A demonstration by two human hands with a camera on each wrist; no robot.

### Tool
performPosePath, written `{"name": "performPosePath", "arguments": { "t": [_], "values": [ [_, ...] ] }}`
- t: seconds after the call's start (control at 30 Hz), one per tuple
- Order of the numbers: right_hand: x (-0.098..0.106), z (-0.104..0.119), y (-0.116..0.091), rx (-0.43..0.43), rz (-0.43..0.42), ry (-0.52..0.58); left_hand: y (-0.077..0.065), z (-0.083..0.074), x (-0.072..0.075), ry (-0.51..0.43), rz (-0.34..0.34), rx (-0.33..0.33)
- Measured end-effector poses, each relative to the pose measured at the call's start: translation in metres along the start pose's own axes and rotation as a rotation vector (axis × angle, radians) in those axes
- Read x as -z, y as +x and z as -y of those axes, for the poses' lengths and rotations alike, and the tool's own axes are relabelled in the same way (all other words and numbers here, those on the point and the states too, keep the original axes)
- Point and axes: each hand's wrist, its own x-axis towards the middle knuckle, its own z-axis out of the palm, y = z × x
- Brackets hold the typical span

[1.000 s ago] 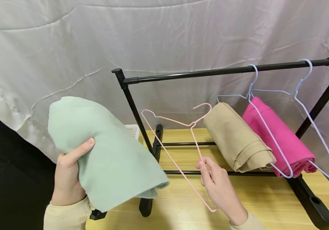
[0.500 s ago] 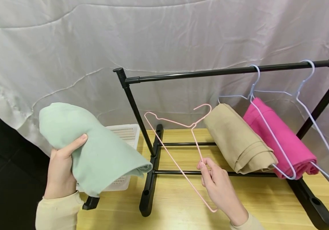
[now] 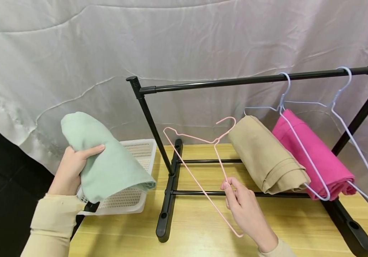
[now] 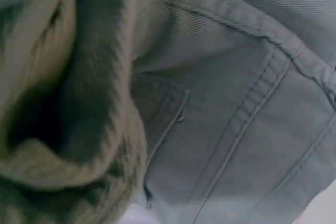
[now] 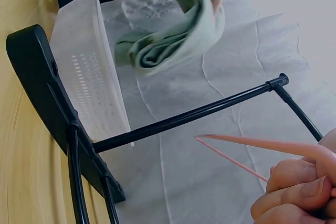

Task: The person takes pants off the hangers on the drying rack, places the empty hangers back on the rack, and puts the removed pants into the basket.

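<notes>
My left hand (image 3: 71, 166) grips a bundle of folded pale green pants (image 3: 113, 171), thumb on top. The pants hang over the near part of a white perforated basket (image 3: 150, 171). Their stitched seams and a pocket (image 4: 157, 108) show close up in the left wrist view, where my left hand is hidden behind the sleeve (image 4: 105, 103). My right hand (image 3: 243, 200) pinches one arm of a pink wire hanger (image 3: 217, 140) between thumb and fingers. This hanger is tilted, its hook pointing up and left, with nothing on it.
A black clothes rack (image 3: 222, 84) stands on the wooden table (image 3: 196, 221). From its bar hang two light blue hangers, bearing folded beige pants (image 3: 267, 153) and a folded bright pink garment (image 3: 312, 153). Behind is a grey curtain (image 3: 171, 39); black fabric (image 3: 7, 178) lies at left.
The pale green pants in my left hand have moved leftward and away from the hanger, then over the basket, which now shows more. My right hand and the pink hanger have barely moved.
</notes>
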Motion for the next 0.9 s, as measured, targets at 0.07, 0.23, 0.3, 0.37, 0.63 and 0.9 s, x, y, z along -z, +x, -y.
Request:
{"name": "performPosePath", "arguments": {
  "t": [0.07,0.23,0.3,0.37,0.63,0.9],
  "values": [
    [0.000,-0.001,0.000,-0.003,0.007,0.012,0.008,0.001,0.002,0.103,0.000,0.022],
    [-0.001,-0.001,0.000,0.007,0.000,0.027,0.026,0.001,0.001,0.361,0.011,0.005],
    [-0.002,0.000,0.000,0.008,-0.004,0.030,0.031,0.001,0.000,0.444,0.009,-0.017],
    [-0.002,0.000,-0.001,0.004,-0.005,0.037,0.035,0.000,0.000,0.519,0.004,-0.044],
    [-0.004,-0.003,-0.003,-0.002,-0.007,0.056,0.043,-0.009,0.000,0.754,-0.002,-0.134],
    [-0.004,-0.004,-0.004,-0.016,-0.007,0.040,0.046,-0.015,-0.004,1.027,-0.110,-0.253]
  ]
}}
